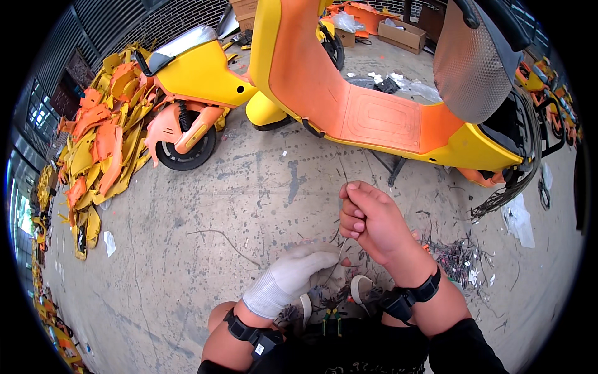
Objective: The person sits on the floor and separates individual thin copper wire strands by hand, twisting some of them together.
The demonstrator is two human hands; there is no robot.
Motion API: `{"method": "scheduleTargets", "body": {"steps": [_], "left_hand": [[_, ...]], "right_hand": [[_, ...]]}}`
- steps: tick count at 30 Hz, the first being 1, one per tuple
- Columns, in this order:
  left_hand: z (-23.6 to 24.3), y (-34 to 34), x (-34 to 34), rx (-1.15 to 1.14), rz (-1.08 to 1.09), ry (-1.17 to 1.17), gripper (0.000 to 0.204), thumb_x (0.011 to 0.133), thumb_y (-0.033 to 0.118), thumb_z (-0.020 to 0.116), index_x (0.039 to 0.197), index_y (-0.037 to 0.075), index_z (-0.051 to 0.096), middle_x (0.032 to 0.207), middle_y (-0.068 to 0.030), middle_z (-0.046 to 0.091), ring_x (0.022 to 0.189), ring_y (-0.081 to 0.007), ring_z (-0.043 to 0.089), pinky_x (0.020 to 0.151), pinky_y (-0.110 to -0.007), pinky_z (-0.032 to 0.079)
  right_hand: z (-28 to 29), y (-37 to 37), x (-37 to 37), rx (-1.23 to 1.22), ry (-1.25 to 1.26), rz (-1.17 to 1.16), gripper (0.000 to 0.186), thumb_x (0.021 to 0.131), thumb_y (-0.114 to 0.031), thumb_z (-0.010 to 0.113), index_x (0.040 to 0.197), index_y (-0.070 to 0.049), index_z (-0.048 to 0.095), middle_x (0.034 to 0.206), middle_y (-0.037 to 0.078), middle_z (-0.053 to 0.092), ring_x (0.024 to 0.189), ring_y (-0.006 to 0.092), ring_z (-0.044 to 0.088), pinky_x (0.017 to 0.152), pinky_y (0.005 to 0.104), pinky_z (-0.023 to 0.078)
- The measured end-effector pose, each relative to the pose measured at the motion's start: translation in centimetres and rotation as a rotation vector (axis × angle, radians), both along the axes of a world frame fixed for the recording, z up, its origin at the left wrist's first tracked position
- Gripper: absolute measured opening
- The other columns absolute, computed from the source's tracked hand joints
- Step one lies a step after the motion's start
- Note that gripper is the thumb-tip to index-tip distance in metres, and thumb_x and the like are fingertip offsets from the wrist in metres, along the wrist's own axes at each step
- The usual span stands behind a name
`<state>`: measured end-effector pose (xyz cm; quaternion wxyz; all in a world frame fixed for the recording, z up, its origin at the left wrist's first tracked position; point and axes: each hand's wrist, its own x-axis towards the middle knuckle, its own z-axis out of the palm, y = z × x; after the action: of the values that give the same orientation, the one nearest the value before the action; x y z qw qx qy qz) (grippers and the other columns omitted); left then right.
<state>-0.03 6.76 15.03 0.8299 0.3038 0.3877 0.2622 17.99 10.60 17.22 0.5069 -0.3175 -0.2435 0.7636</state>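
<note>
Between my two hands runs a thin dark wire [342, 249], its upper end poking out above my right hand. My bare right hand [369, 218] is closed around it, thumb against the curled fingers. Lower and to the left, my left hand [304, 265], in a white glove, has its fingertips together on the wire's lower stretch; the fingertips show only partly. Below the hands, by my feet, lie pliers with green handles [331, 322]. A lone wire [227, 239] curves across the floor left of the glove.
A yellow and orange scooter [383, 121] stands ahead, with a cable bundle [512, 190] hanging at its right end. Another scooter body [199, 71] is behind left, near a heap of panels [99, 140]. Wire scraps [464, 258] litter the floor right; a plastic bag [518, 219] lies beyond.
</note>
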Motion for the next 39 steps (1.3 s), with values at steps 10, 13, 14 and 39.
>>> {"method": "scheduleTargets", "body": {"steps": [10,13,14,39], "left_hand": [[-2.0,0.3,-0.4,0.181,-0.096,0.104,0.023,0.089,0.004,0.047,0.105,-0.01,0.058,0.07,-0.0033,0.047,0.059,-0.0127,0.044,0.057,-0.027,0.039],[-0.7,0.1,0.0,0.171,-0.134,0.151,0.022,0.089,0.005,0.047,0.102,-0.009,0.059,0.066,0.0005,0.042,0.057,-0.01,0.039,0.054,-0.025,0.033],[-0.3,-0.1,0.1,0.202,-0.162,0.176,0.022,0.09,0.005,0.047,0.102,-0.009,0.059,0.065,0.0012,0.041,0.056,-0.0094,0.037,0.053,-0.025,0.032],[-0.1,-0.6,0.2,0.218,0.084,0.271,0.021,0.086,0.009,0.052,0.093,-0.007,0.063,0.072,-0.0061,0.057,0.064,-0.0131,0.05,0.061,-0.026,0.041]], "right_hand": [[0.1,-0.3,0.0,0.044,0.024,0.05,0.017,0.101,-0.021,0.047,0.095,-0.006,0.051,0.063,-0.005,0.032,0.054,0.0068,0.029,0.052,0.0245,0.029],[0.0,-0.4,0.0,0.048,0.03,0.043,0.017,0.102,-0.021,0.047,0.094,-0.006,0.05,0.063,-0.005,0.031,0.053,0.0066,0.028,0.052,0.0246,0.029],[0.0,-0.4,-0.1,0.046,0.045,0.039,0.017,0.102,-0.021,0.047,0.094,-0.006,0.05,0.063,-0.005,0.032,0.053,0.0067,0.029,0.052,0.0246,0.029],[-0.2,-0.9,-0.3,-0.039,0.204,0.123,0.024,0.103,-0.028,0.045,0.092,-0.008,0.051,0.065,-0.004,0.035,0.057,0.0092,0.036,0.056,0.0263,0.036]]}}
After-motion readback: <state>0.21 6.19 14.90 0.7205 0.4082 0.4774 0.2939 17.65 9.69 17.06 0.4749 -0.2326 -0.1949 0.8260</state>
